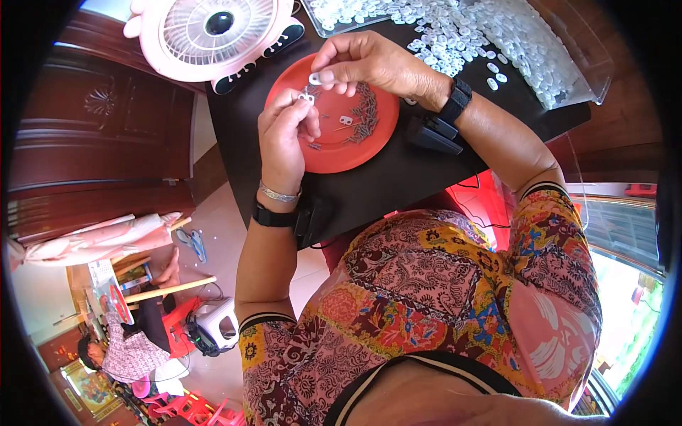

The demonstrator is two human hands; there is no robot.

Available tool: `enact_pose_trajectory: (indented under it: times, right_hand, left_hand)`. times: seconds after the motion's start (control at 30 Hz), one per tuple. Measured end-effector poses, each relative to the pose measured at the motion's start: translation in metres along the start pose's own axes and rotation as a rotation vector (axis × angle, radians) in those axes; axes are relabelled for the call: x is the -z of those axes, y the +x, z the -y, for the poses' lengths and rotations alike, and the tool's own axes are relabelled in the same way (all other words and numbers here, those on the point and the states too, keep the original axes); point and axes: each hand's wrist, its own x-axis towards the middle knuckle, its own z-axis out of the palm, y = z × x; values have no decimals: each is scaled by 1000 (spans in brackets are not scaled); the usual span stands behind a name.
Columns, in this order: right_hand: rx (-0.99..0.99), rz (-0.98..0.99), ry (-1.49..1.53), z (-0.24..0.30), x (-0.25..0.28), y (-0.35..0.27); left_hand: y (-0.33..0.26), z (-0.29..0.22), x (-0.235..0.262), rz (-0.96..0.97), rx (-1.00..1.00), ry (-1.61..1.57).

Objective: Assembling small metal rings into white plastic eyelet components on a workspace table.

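A round orange plastic plate (348, 153) is lying on a dark matte table (398, 177), its smooth face carrying a curved scatter of thin dark metal pins (366, 117) and 1 small white clip (346, 120) near the middle. Beyond it, many small glossy white plastic pieces (469, 35) are spreading from a clear tray (327, 28) and a clear bag (582, 71) across the far edge of the table. A round pink fan (213, 32) with a ribbed white grille is standing at the far left corner.

The left hand (283, 138) is hovering over the plate's left rim, its fingers curling in tightly, the thumb and forefinger pinching a tiny white piece (306, 97) with what looks like a pin; the detail is too small to tell. A silver bracelet (278, 193) and a black wristband (273, 216) are sitting on that wrist.

The right hand (373, 64) is hanging over the plate's far rim, fingers bent, thumb and forefinger gripping another small white piece (315, 78) just above the left hand's. A black watch (456, 99) is wrapping that wrist.
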Motion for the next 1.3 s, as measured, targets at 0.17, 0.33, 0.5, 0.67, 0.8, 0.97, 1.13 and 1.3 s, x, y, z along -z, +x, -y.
enact_pose_trajectory:
  times: [0.17, 0.33, 0.5, 0.67, 0.8, 0.97, 1.13, 1.3]
  right_hand:
    - [-89, -88, 92, 1, -2, 0]
    - [-79, -56, 81, 5, -5, -3]
    - [-49, -58, 33, 3, -7, -2]
    - [1, -56, -11, 2, -6, -2]
    - [25, -64, -28, 4, -9, -3]
    - [26, -65, -66, 2, -9, -3]
    - [23, -72, -64, 3, -10, -3]
    - [0, -26, -107, 5, -12, -5]
  left_hand:
    - [-1, 4, -3, -15, 26, 197]
    - [0, 5, -4, -42, 34, 172]
    - [0, 6, -3, -38, 45, 195]
    - [0, 8, -2, -44, 36, 185]
    - [-1, 7, -2, -49, 35, 180]
    - [-1, 6, -3, -56, 26, 191]
    - [-1, 6, -3, -50, 33, 206]
    - [-1, 7, -2, -49, 39, 186]
